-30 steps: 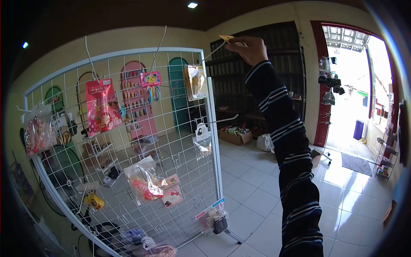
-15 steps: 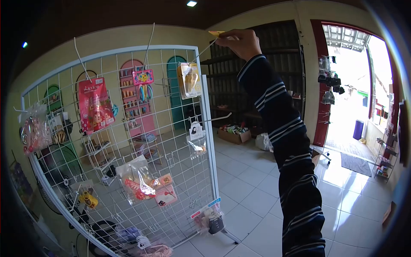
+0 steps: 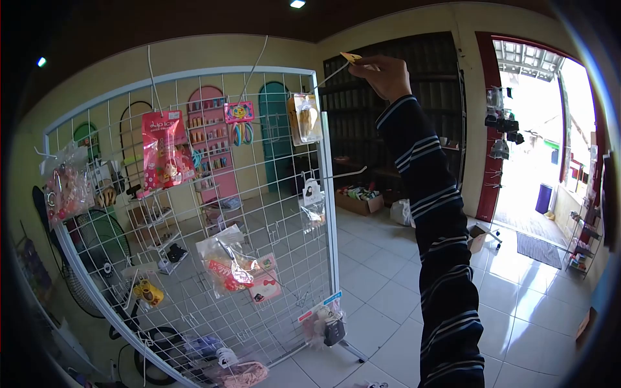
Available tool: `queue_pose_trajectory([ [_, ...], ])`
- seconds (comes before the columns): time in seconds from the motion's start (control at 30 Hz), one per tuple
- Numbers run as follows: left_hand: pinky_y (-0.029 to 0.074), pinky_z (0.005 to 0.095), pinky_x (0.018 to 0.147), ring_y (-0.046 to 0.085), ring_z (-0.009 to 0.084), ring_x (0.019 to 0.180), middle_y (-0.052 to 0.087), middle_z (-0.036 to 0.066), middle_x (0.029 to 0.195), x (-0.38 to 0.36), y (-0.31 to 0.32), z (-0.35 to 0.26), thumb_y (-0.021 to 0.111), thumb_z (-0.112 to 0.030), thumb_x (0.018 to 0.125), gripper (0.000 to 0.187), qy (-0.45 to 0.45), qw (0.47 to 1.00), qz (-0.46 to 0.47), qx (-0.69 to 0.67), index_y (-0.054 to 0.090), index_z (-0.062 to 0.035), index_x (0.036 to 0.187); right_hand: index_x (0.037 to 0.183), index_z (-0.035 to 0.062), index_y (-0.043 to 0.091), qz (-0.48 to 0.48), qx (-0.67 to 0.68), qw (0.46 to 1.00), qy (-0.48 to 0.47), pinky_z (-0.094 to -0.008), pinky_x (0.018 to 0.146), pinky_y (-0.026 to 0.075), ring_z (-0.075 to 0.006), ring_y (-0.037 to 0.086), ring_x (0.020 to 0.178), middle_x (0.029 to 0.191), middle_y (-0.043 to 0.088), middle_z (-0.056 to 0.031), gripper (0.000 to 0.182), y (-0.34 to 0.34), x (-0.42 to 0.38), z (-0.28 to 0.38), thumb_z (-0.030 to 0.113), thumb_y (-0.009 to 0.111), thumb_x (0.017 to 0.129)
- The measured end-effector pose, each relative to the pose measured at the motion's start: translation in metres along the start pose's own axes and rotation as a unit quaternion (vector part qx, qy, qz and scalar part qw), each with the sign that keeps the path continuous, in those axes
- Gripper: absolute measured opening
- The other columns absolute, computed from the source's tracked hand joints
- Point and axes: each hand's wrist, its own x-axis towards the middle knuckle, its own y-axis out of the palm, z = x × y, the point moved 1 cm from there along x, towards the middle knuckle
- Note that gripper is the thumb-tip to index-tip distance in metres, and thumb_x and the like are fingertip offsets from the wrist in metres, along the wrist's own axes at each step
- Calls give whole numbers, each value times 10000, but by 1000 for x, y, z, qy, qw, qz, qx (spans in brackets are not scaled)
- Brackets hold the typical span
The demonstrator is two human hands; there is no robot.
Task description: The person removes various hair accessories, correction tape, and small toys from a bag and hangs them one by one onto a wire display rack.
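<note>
My right hand [image 3: 385, 76], in a dark striped sleeve, is raised at the top of a white wire grid rack [image 3: 334, 258]. Its fingers pinch a small yellow-orange card [image 3: 350, 57] right at the tip of a long hook [image 3: 333, 74]. Closest to that hook, a yellow-and-white blister pack [image 3: 304, 119] hangs at the rack's upper right corner. Lower down, a small white card pack [image 3: 312, 197] hangs near another hook [image 3: 346, 172] that sticks out to the right. My left hand is out of view.
Further left on the rack hang a red Lip Ice pouch [image 3: 162, 149], a pink card with hair ties [image 3: 239, 113] and several bagged accessories. A cardboard box [image 3: 359, 202] of goods sits on the tiled floor behind. A red-framed doorway [image 3: 486, 142] opens at the right.
The view has shifted, so the rack, its goods and my right hand appear further right. My fingers still hold the card at the hook's tip.
</note>
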Motion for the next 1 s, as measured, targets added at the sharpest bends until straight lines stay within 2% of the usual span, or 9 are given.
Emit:
queue_pose_trajectory([
  [0.13, 329, 193, 302, 421, 94, 329, 551, 90, 655, -3, 4, 2, 501, -187, 719, 308, 0, 1000, -20, 0, 462, 7, 955, 752, 107, 659, 3, 38, 999, -4, -304, 717, 440, -174, 575, 711, 737, 613, -59, 298, 2, 4, -8, 304, 729, 539],
  [0.23, 329, 193, 302, 420, 93, 329, 552, 91, 657, -5, 8, 5, 501, -185, 719, 309, -3, 1000, -27, -1, 461, 7, 957, 752, 100, 657, 43, 96, 994, 39, -294, 694, 451, -173, 578, 715, 742, 611, -67, 311, 3, 10, -18, 304, 734, 531],
  [0.33, 329, 192, 302, 419, 93, 329, 552, 91, 658, -9, 11, 6, 501, -183, 719, 310, -2, 1000, -31, 2, 460, 8, 959, 753, 89, 654, 67, 147, 987, -22, -285, 676, 458, -176, 580, 716, 746, 610, -74, 314, 0, 17, -25, 294, 732, 527],
  [0.53, 329, 192, 302, 418, 92, 328, 552, 92, 661, -15, 15, 6, 501, -178, 719, 312, -1, 999, -35, 3, 457, 10, 964, 713, 67, 653, 137, 55, 984, -100, -278, 682, 447, -177, 572, 677, 716, 610, -75, 297, -1, 51, -28, 256, 736, 499],
  [0.63, 328, 192, 302, 417, 91, 327, 552, 93, 662, -15, 16, 5, 501, -176, 718, 314, 2, 999, -35, 2, 456, 11, 966, 702, 66, 654, 154, 42, 985, -61, -271, 681, 439, -175, 567, 670, 686, 610, -69, 285, 5, 62, -31, 245, 738, 496],
  [0.7, 328, 192, 302, 416, 91, 327, 553, 93, 663, -14, 16, 4, 501, -175, 718, 315, 1, 999, -36, 1, 455, 11, 968, 704, 71, 656, 184, 118, 976, -23, -266, 684, 436, -174, 568, 686, 689, 611, -69, 275, 8, 64, -32, 240, 737, 502],
  [0.83, 328, 192, 302, 415, 91, 327, 553, 94, 665, -12, 13, 5, 501, -172, 718, 316, -4, 999, -39, -2, 453, 12, 971, 712, 73, 656, 182, 80, 979, -52, -270, 687, 435, -169, 566, 700, 719, 611, -75, 283, -1, 48, -29, 245, 742, 505],
  [0.9, 328, 191, 302, 415, 90, 326, 553, 94, 666, -12, 11, 5, 501, -170, 718, 317, -7, 999, -39, -4, 452, 13, 973, 727, 76, 653, 141, 81, 984, -74, -277, 686, 438, -163, 565, 701, 726, 607, -74, 304, -7, 35, -25, 268, 742, 508],
  [1.0, 328, 191, 302, 414, 90, 326, 553, 95, 667, -11, 11, 5, 501, -168, 718, 319, -10, 999, -39, -5, 451, 14, 975, 737, 77, 650, 116, 32, 992, -46, -279, 684, 439, -159, 567, 705, 712, 604, -62, 309, -12, 21, -16, 274, 739, 516],
])
